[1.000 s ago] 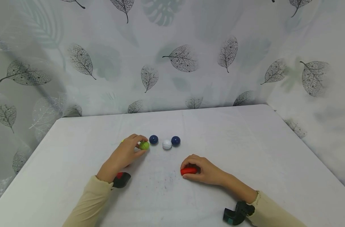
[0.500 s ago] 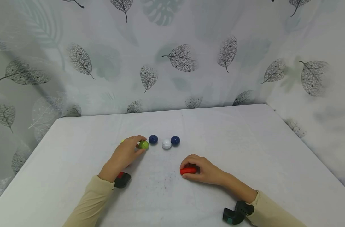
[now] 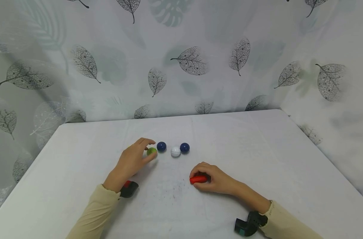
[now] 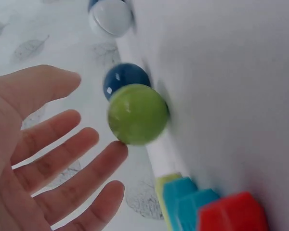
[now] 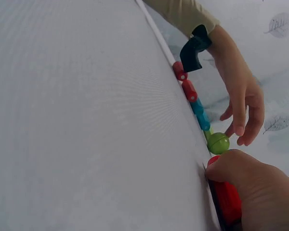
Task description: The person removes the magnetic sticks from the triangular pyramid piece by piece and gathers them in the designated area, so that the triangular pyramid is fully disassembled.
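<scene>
A green ball [image 3: 152, 151] sits on the table, partly behind the thumb of my left hand [image 3: 133, 160]. That hand's fingers are spread and relaxed around the ball. In the left wrist view the palm faces the green ball [image 4: 137, 114], and one fingertip overlaps its edge, so contact is hard to judge. My right hand [image 3: 215, 179] grips a red elongated piece [image 3: 198, 179] on the table, thumb on the near side and fingers curled over the far side. The right wrist view shows this red piece [image 5: 226, 197] beside the thumb, its exact kind unclear.
Right of the green ball are a dark blue ball [image 3: 161, 146], a white ball [image 3: 175, 151] and another dark blue ball [image 3: 184, 148]. In the right wrist view, red pieces [image 5: 189, 90] and blue pieces [image 5: 200, 114] line up near the left hand. A leaf-patterned curtain backs the table.
My left hand has loosened from the green ball, its fingers lifting and spreading while the ball stays put. The right hand keeps its grip on the red piece without visible movement.
</scene>
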`<state>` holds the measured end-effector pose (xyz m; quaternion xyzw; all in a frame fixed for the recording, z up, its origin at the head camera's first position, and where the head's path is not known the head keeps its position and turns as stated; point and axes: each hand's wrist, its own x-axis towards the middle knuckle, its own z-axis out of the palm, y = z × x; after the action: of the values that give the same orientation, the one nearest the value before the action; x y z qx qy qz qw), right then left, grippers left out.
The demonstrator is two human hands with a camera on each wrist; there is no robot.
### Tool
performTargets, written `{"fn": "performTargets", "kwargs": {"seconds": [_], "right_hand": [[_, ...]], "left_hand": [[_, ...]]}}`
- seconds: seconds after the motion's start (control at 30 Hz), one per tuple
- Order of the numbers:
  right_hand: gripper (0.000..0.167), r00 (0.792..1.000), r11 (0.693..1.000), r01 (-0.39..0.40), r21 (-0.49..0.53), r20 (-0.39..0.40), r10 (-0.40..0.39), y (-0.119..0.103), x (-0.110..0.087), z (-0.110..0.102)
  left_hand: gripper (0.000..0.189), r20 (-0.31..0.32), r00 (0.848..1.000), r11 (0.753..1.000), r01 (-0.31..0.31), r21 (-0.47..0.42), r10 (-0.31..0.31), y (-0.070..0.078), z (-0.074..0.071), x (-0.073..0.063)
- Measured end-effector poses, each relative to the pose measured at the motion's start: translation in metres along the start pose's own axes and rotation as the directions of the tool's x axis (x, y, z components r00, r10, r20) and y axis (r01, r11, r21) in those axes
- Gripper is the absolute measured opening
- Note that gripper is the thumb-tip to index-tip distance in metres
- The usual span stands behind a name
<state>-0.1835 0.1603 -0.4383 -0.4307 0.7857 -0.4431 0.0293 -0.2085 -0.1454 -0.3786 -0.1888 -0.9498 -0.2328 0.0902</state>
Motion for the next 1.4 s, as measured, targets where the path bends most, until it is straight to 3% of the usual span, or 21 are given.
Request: {"fn": "performTargets", "kwargs": {"seconds": [0.33, 0.5, 0.6, 0.77, 0.87, 1.07, 1.23, 1.4], "right_hand": [[0.028, 1.0, 1.0, 0.021, -0.004, 0.001, -0.021, 0.0, -0.001, 0.0], [0.025, 0.999, 0.999, 0.046, -0.02, -0.008, -0.046, -0.001, 0.0, 0.0], [0.023, 0.999, 0.998, 0.049, -0.027, -0.004, -0.049, -0.001, 0.0, 0.0], [0.024, 0.999, 0.999, 0.051, -0.018, -0.002, -0.051, 0.0, 0.0, 0.0], [0.025, 0.998, 0.998, 0.062, -0.013, -0.014, -0.062, 0.0, 0.0, 0.001], [0.024, 0.995, 0.996, 0.086, -0.033, -0.041, -0.087, 0.002, 0.0, 0.002], [0.024, 0.996, 0.997, 0.064, -0.03, -0.055, -0.066, 0.004, -0.001, 0.002], [0.025, 0.996, 0.997, 0.076, -0.004, -0.056, -0.076, 0.004, -0.001, 0.002]], "left_hand": [[0.025, -0.059, 0.995, 0.997, -0.082, -0.005, 0.082, 0.016, -0.004, 0.0], [0.022, -0.107, 0.977, 0.982, -0.19, -0.018, 0.187, 0.025, -0.001, -0.002], [0.023, -0.107, 0.97, 0.974, -0.223, -0.029, 0.219, 0.033, 0.001, -0.003], [0.027, -0.004, 0.979, 0.979, -0.202, -0.016, 0.201, 0.048, 0.008, -0.007], [0.028, 0.06, 0.976, 0.977, -0.211, -0.008, 0.212, 0.055, 0.012, -0.009], [0.025, 0.168, 0.953, 0.968, -0.248, -0.051, 0.253, 0.065, 0.019, -0.015], [0.025, 0.272, 0.931, 0.969, -0.227, -0.097, 0.245, 0.07, 0.027, -0.017], [0.03, 0.334, 0.911, 0.97, -0.217, -0.107, 0.24, 0.072, 0.034, -0.018]]}}
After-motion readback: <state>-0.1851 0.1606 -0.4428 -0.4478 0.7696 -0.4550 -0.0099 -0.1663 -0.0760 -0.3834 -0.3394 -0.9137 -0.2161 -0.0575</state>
